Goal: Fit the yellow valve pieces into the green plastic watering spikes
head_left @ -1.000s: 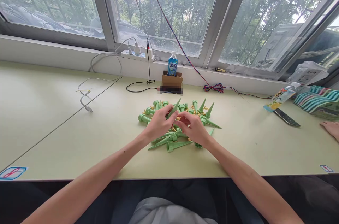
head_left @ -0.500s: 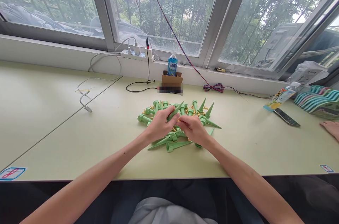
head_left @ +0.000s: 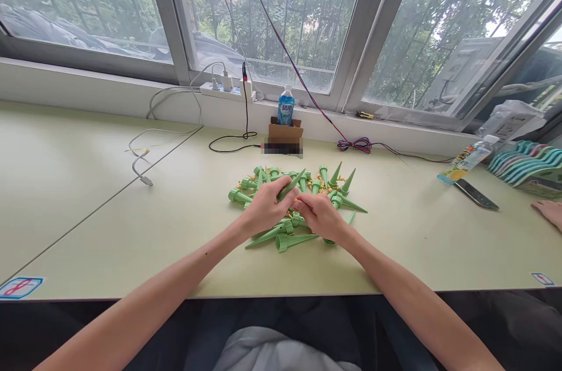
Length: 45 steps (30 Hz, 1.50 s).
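My left hand [head_left: 267, 205] is closed round a green plastic watering spike [head_left: 291, 185], whose pointed end sticks up to the right. Against its fingertips, my right hand [head_left: 321, 214] is closed in a pinch; a small yellow piece showed there half a second ago, and the fingers mostly cover it now. Beneath and around both hands lies a loose pile of similar green spikes. One spike [head_left: 295, 241] lies at the front of the pile, its wide open end facing left. Small yellow pieces [head_left: 324, 188] are scattered among the spikes.
Behind the pile stands a cardboard box [head_left: 285, 130] with a blue bottle [head_left: 286, 106]. Cables run along the back. To the right are a phone [head_left: 476, 194], a tilted drink bottle [head_left: 469, 160], a stack of teal-edged items [head_left: 527, 166] and another person's hand [head_left: 549, 212].
The fingers of my right hand have turned slightly and closed further over the yellow piece. My left hand and its spike have barely moved.
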{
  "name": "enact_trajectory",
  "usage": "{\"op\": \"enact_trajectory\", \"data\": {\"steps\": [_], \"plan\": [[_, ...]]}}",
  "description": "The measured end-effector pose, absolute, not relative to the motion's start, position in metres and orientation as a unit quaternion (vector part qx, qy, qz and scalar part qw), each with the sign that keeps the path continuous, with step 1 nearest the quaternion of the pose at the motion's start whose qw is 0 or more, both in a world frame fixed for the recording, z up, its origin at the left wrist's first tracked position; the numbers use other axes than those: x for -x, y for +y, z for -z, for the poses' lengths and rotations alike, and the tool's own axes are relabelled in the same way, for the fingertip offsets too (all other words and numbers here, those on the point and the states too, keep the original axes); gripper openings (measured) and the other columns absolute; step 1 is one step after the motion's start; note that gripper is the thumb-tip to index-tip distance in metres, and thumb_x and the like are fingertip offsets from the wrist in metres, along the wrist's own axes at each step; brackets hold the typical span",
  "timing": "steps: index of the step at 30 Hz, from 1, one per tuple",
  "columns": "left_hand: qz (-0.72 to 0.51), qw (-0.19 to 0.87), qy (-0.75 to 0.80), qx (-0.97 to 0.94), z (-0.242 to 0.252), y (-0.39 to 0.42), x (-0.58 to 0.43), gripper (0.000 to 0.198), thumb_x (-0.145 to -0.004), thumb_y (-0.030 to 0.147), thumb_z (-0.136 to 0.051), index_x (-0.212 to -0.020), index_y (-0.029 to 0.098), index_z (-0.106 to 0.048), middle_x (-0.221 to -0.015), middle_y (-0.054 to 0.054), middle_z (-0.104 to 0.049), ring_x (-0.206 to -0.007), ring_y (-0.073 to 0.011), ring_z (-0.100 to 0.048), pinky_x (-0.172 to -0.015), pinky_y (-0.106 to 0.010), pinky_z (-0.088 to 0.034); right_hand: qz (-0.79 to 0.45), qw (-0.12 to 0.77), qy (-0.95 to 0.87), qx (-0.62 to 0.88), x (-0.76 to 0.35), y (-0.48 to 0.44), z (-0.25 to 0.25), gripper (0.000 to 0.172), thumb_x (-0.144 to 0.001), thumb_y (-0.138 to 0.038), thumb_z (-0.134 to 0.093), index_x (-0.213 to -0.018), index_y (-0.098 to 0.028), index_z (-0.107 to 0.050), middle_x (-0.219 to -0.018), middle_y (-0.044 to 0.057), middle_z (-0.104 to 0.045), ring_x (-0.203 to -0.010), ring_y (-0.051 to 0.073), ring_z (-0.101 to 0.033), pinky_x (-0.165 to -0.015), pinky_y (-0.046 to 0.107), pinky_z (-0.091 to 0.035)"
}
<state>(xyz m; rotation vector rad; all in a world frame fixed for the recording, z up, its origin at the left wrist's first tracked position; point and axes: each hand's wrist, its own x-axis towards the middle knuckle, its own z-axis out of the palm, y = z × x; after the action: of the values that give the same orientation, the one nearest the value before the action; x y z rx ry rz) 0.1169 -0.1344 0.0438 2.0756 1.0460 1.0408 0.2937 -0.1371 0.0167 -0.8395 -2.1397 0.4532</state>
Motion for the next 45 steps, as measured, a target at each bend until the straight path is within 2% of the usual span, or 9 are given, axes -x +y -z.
{"op": "enact_trajectory", "data": {"steps": [9, 17, 25, 30, 45], "plan": [[-0.398, 0.278, 0.383, -0.786, -0.0428, -0.1348, -0.1173, 0.033, -0.096, 0.039, -0.044, -0.072, 0.021, -0.03, -0.061, 0.004, -0.038, -0.055, -0.0116, -0.046, -0.051, -0.025, -0.031, -0.175, 0.376, -0.843, 0.343, -0.2941, -0.1377, -0.0175, 0.039, -0.102, -0.037, -0.034, -0.071, -0.018, -0.048, -0.055, -0.005, -0.039, -0.048, 0.009, -0.027, -0.05, 0.023, -0.026], [-0.401, 0.269, 0.404, -0.777, -0.0485, -0.1366, -0.1186, 0.033, -0.096, 0.039, -0.044, -0.072, 0.021, -0.029, -0.06, 0.004, -0.038, -0.054, -0.0118, -0.044, -0.051, -0.025, -0.031, -0.146, 0.375, -0.834, 0.376, -0.2944, -0.1373, -0.0222, 0.038, -0.1, -0.037, -0.04, -0.067, -0.02, -0.038, -0.055, -0.006, -0.034, -0.052, 0.01, -0.025, -0.051, 0.024, -0.023], [-0.4, 0.296, 0.412, -0.763, -0.047, -0.1373, -0.1187, 0.035, -0.094, 0.041, -0.046, -0.069, 0.021, -0.031, -0.062, 0.004, -0.035, -0.054, -0.0118, -0.044, -0.049, -0.025, -0.034, -0.155, 0.357, -0.849, 0.357, -0.2936, -0.1383, -0.021, 0.029, -0.099, -0.031, -0.043, -0.073, -0.019, -0.044, -0.062, -0.004, -0.043, -0.054, 0.01, -0.032, -0.053, 0.023, -0.026], [-0.393, 0.295, 0.41, -0.768, -0.0455, -0.1363, -0.1188, 0.035, -0.094, 0.039, -0.046, -0.069, 0.021, -0.031, -0.062, 0.004, -0.033, -0.053, -0.0115, -0.045, -0.049, -0.026, -0.034, -0.155, 0.347, -0.855, 0.353, -0.2941, -0.1373, -0.018, 0.029, -0.1, -0.031, -0.04, -0.076, -0.018, -0.048, -0.063, -0.003, -0.046, -0.054, 0.01, -0.032, -0.053, 0.024, -0.025], [-0.388, 0.279, 0.407, -0.778, -0.0462, -0.1379, -0.1196, 0.032, -0.093, 0.037, -0.045, -0.068, 0.02, -0.033, -0.061, 0.004, -0.037, -0.055, -0.0124, -0.043, -0.051, -0.025, -0.031, -0.165, 0.339, -0.854, 0.358, -0.2934, -0.1383, -0.0183, 0.033, -0.101, -0.034, -0.037, -0.074, -0.019, -0.047, -0.059, -0.004, -0.04, -0.051, 0.01, -0.027, -0.052, 0.024, -0.023]]}}
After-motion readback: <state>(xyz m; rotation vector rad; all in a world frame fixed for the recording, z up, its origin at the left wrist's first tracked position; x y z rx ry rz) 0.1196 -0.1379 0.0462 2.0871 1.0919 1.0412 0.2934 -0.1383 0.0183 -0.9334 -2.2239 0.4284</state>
